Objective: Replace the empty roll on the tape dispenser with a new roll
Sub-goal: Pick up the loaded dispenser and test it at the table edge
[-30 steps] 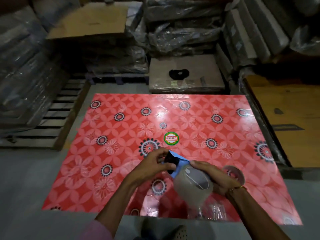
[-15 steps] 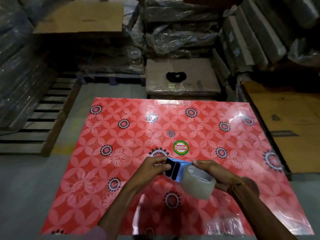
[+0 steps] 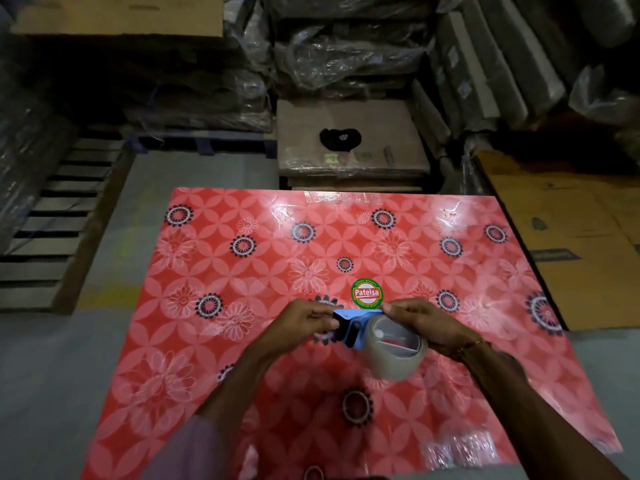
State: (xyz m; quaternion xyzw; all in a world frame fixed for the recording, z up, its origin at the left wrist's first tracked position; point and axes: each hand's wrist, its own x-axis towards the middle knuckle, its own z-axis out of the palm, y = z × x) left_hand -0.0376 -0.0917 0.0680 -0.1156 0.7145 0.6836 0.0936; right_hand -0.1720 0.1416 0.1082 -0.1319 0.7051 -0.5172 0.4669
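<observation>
Both hands meet over the near middle of the table (image 3: 214,271), clamped on one object. Left hand (image 3: 301,327) grips the black front end of the dispenser (image 3: 349,329), fingers curled round it. Right hand (image 3: 426,327) holds the roll side, thumb and forefinger pinching at the blue top edge — likely the tape end, though the tape itself is too clear to make out. Roll (image 3: 394,351) sits on the hub, full and pale, held above the red cloth.

Judged stage: roll mounted, tape being led to the cutter.

Risks:
- Free end folds back and sticks to the roll or to a finger — cause: slack in the pull.
- Fingertip near the blade edge; a slip could nick it.
- Roll may ride off the hub if not pushed fully home; seating cannot be confirmed.
</observation>
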